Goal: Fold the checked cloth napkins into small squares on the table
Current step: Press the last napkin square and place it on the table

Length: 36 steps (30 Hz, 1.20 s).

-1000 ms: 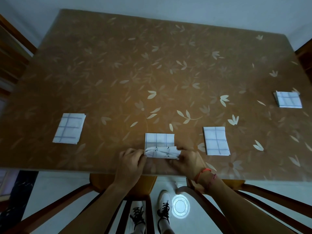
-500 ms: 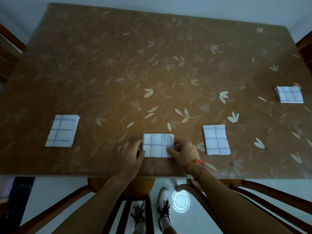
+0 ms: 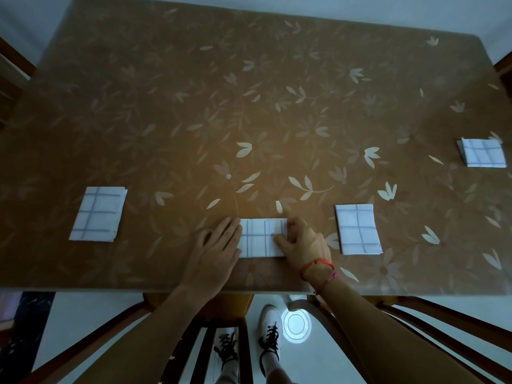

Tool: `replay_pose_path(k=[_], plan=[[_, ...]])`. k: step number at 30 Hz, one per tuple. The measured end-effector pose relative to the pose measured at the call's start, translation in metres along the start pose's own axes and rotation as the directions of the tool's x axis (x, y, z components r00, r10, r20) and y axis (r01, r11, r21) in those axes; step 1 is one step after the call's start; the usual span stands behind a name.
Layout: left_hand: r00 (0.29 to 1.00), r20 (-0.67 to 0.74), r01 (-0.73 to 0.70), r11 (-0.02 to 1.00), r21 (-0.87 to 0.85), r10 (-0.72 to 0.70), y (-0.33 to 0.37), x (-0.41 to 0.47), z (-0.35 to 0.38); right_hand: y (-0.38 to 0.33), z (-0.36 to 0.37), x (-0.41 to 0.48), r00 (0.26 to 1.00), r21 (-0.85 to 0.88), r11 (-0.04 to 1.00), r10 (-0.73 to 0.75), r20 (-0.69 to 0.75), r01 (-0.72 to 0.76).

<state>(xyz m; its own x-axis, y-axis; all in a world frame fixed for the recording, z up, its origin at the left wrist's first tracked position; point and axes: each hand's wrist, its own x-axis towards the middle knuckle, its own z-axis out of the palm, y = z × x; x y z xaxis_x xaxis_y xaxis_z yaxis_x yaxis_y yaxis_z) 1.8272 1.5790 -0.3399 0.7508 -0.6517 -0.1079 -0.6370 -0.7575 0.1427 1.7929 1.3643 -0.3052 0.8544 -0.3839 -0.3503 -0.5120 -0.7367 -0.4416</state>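
Note:
A white napkin with blue checks (image 3: pixel 259 236) lies folded small near the table's front edge, between my hands. My left hand (image 3: pixel 216 249) rests flat with fingers apart against its left edge. My right hand (image 3: pixel 303 241) presses on its right side, thumb and fingertips on the cloth. Three other folded checked napkins lie flat: one at the left (image 3: pixel 98 213), one just right of my hands (image 3: pixel 357 228), one at the far right (image 3: pixel 483 152).
The table (image 3: pixel 249 106) has a brown flower-patterned cover under glass. Wooden chairs (image 3: pixel 443 322) stand at the front edge below my arms, and more chair parts show at the left and right edges. My shoes (image 3: pixel 270 339) stand on the pale floor.
The near half of the napkin, lifted between both hands a second ago, has been laid over. Both hands now lie on the flat folded square. The view has shifted slightly.

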Motion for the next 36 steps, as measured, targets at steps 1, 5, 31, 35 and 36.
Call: replay_pose_path(k=[1,5,31,35,36], plan=[[1.000,0.017,-0.001,1.000,0.002,0.001,0.000,0.000,0.001,-0.002,0.000,-0.002,0.997,-0.040,0.998,-0.042,-0.065,0.039],[1.000,0.016,0.025,0.999,-0.024,-0.025,0.002,0.000,0.002,-0.021,0.010,-0.009,0.849,-0.283,0.864,-0.481,-0.220,0.417],[0.999,0.014,0.046,0.994,-0.097,-0.045,0.003,0.001,-0.004,0.025,0.011,-0.004,0.857,-0.540,0.669,-0.449,0.253,0.510],[0.999,0.007,0.047,0.994,-0.096,-0.046,0.004,0.007,-0.013,0.020,0.008,-0.005,0.866,-0.556,0.666,-0.424,0.266,0.497],[0.999,0.002,0.046,0.995,-0.087,-0.046,0.004,0.008,-0.015,0.017,0.007,-0.005,0.865,-0.554,0.666,-0.416,0.280,0.500]])
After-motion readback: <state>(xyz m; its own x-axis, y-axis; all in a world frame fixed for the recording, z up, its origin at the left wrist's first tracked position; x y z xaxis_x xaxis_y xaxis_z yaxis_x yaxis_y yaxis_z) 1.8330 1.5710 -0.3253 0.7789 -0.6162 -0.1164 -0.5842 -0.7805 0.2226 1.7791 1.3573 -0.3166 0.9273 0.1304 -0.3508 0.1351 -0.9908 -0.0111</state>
